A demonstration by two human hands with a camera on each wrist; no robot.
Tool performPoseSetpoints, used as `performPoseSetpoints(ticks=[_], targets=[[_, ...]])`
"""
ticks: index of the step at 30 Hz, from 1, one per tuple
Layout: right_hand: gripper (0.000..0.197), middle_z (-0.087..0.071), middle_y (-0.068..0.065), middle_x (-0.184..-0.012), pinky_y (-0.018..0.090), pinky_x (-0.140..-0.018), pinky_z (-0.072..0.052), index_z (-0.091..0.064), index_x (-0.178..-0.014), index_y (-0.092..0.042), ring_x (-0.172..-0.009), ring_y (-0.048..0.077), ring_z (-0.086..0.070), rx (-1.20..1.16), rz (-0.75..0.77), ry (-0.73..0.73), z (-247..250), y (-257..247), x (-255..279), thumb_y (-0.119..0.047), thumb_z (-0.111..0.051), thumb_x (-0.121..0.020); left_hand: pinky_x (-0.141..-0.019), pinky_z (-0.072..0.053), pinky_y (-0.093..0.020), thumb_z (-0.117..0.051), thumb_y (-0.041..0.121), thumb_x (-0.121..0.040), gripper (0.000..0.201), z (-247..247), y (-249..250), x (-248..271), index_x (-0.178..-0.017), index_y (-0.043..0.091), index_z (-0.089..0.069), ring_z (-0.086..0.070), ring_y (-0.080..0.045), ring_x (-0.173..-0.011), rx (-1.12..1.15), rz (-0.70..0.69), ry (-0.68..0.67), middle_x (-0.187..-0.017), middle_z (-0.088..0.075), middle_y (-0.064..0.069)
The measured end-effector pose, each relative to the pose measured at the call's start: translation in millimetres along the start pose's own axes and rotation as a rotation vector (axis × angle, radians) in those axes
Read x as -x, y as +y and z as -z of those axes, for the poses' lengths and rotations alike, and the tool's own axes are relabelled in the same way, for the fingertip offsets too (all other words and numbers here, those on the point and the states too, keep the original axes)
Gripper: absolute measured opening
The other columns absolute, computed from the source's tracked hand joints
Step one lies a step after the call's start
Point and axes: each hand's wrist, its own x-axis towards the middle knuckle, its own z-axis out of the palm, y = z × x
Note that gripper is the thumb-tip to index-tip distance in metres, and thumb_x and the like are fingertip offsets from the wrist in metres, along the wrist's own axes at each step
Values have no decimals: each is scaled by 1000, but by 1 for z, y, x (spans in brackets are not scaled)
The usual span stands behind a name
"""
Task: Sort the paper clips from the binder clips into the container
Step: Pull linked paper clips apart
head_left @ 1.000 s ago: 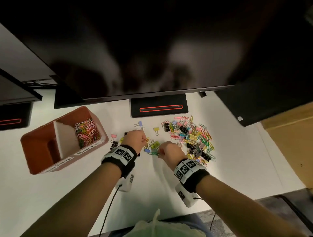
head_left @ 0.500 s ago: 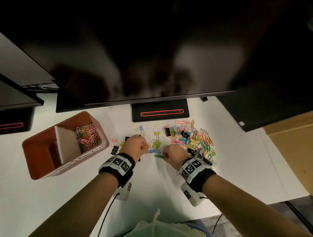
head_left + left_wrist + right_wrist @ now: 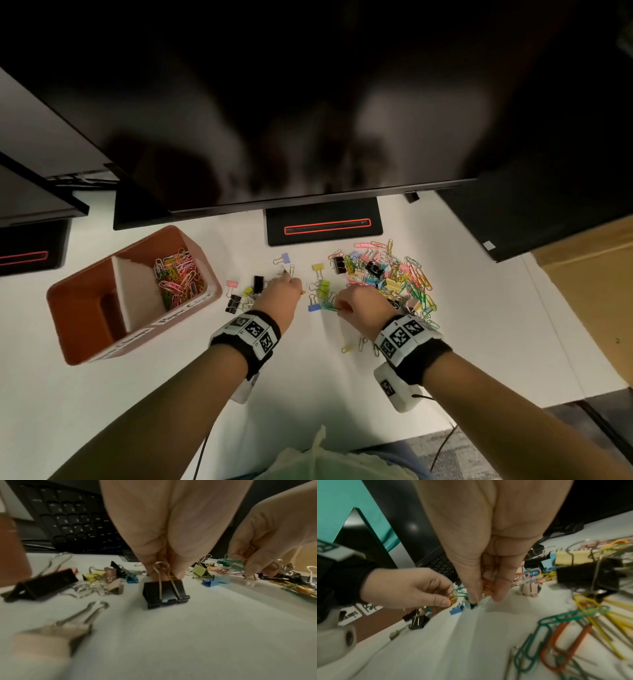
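Note:
A brown two-part container (image 3: 85, 339) stands at the left; its right compartment holds several coloured paper clips (image 3: 178, 277). A mixed pile of paper clips and binder clips (image 3: 387, 277) lies right of centre. My left hand (image 3: 296, 286) pinches orange and yellow paper clips (image 3: 452, 599) just above the table. A black binder clip (image 3: 165, 595) stands under its palm, apart from the fingers. My right hand (image 3: 485, 597) pinches orange and yellow paper clips (image 3: 488, 588) at the pile's left edge. A green paper clip (image 3: 458, 592) lies between the hands.
Loose binder clips (image 3: 239, 298) lie between the container and my left hand. A monitor base (image 3: 323, 226) and a keyboard (image 3: 72, 517) stand behind the clips. Several paper clips (image 3: 359, 344) lie near my right wrist. The white table's front edge is close to my body.
Both hands stay low among the clips and keep their pinches. The gap between them has widened a little. The head view has tilted, so the scene sits lower.

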Motion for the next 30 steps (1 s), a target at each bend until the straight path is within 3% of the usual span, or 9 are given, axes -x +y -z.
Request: performPoseSetpoints(ticks=[4,9,13,16,19,22,24,27,30], targets=[[17,-66,7,-94,21,-70,-42,-66,-95,-9,-75,13,-51,-37,23,89,12,1,7,-13,-50,-92,-86,-46,-32,-43,8,-93,21,11,-3,11,-109,3,-56,-56,-28,-100,222,64,109,-112,-56,-15],[13,-64,4,-94,28,-82,-51,-66,-96,-11,-80,15,-56,-30,93,193,35,-29,-1,-15,-54,-91,-68,-36,-13,-50,11,-91,14,61,-28,54,-101,9,-60,-53,-13,-78,455,109,414,-93,-58,-5],[16,-60,3,-98,25,-79,-47,-65,-102,-13,-88,19,-59,-36,193,204,47,-92,-30,-19,-56,-90,-71,-47,-24,-52,15,-91,10,105,-80,95,-99,12,-58,-56,-13,-77,459,228,582,-87,-59,-1],[12,-62,5,-95,28,-79,-47,-66,-96,-12,-86,19,-58,-74,303,246,46,-149,-57,-15,-59,-87,-78,-42,-27,-56,17,-89,12,116,-122,112,-99,10,-59,-57,-16,-82,469,372,609,-85,-58,1],[11,-63,5,-97,31,-81,-49,-64,-95,-13,-87,19,-58,-129,323,241,34,-202,-84,-13,-59,-86,-80,-49,-32,-62,18,-86,8,110,-147,112,-93,13,-60,-63,-21,-83,536,450,550,-84,-64,-2],[22,-64,7,-102,34,-85,-51,-59,-106,-16,-92,23,-61,-160,272,170,14,-233,-104,-16,-63,-84,-88,-48,-29,-61,16,-87,17,102,-151,109,-101,9,-64,-62,-20,-94,492,476,492,-102,-68,-7],[35,-64,9,-107,33,-87,-51,-53,-116,-16,-96,23,-62,-175,265,142,4,-236,-108,-19,-65,-84,-96,-45,-32,-59,14,-87,27,103,-150,113,-114,8,-60,-60,-20,-103,498,467,496,-114,-65,-9],[32,-63,5,-111,29,-87,-51,-54,-119,-18,-94,17,-62,-264,302,217,4,-211,-91,-22,-61,-87,-97,-47,-37,-60,13,-87,30,107,-145,124,-117,14,-59,-58,-19,-104,472,347,568,-117,-61,-7],[23,-62,0,-104,28,-82,-51,-59,-113,-18,-82,10,-58,-236,234,331,10,-150,-69,-19,-57,-90,-85,-46,-17,-60,14,-86,24,102,-122,132,-110,17,-61,-58,-5,-91,545,185,558,-104,-61,4]])
